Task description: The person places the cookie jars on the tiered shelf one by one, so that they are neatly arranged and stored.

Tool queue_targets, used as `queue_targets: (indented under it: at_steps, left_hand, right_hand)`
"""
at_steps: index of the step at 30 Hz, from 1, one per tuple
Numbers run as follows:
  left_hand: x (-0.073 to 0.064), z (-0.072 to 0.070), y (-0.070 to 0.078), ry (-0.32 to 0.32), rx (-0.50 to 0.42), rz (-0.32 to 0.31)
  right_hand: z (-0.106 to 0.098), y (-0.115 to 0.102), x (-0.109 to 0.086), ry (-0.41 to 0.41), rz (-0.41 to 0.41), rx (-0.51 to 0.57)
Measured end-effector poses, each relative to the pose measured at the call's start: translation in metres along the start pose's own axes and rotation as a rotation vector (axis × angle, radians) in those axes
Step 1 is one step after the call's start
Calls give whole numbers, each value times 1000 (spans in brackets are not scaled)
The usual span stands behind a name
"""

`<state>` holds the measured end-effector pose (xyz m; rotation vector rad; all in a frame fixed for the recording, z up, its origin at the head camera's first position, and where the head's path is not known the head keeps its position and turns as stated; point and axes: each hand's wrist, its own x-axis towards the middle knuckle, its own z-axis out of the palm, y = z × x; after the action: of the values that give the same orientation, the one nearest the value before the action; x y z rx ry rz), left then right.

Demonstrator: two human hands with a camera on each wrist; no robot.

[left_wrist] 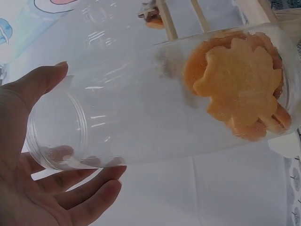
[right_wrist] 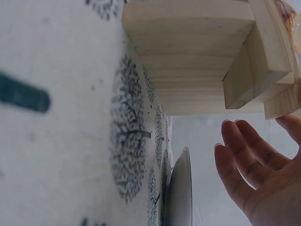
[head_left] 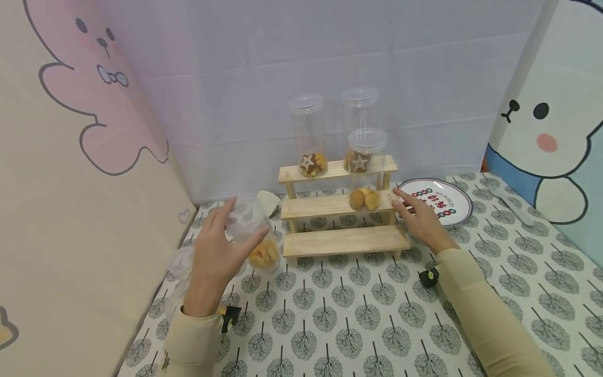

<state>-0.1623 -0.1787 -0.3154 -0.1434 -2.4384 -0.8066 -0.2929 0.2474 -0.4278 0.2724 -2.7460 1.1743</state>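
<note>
Your L hand point(head_left: 214, 254): wide curl rnd cookie jar point(left_wrist: 141, 103) top, prob. for control | Your R hand point(head_left: 421, 222): loose, empty, at shelf point(head_left: 330, 206) end, prob. bracing

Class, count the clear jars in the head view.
4: one jar at left on the top shelf, another at right, one on the middle shelf, one at the left hand.
</note>
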Motion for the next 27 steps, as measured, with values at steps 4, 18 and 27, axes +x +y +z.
queue_targets:
  at_steps: [4, 18, 27]
  left_hand:
    - [13, 3, 14, 4, -26, 32]
    - [60, 23, 57, -35, -64, 104]
    - [86, 38, 62, -49, -118, 115]
  right_hand:
    - [0, 0, 0, -5, 9, 6]
    - [0, 3, 1, 10, -2, 4]
    - [1, 3, 3, 15, 1, 17]
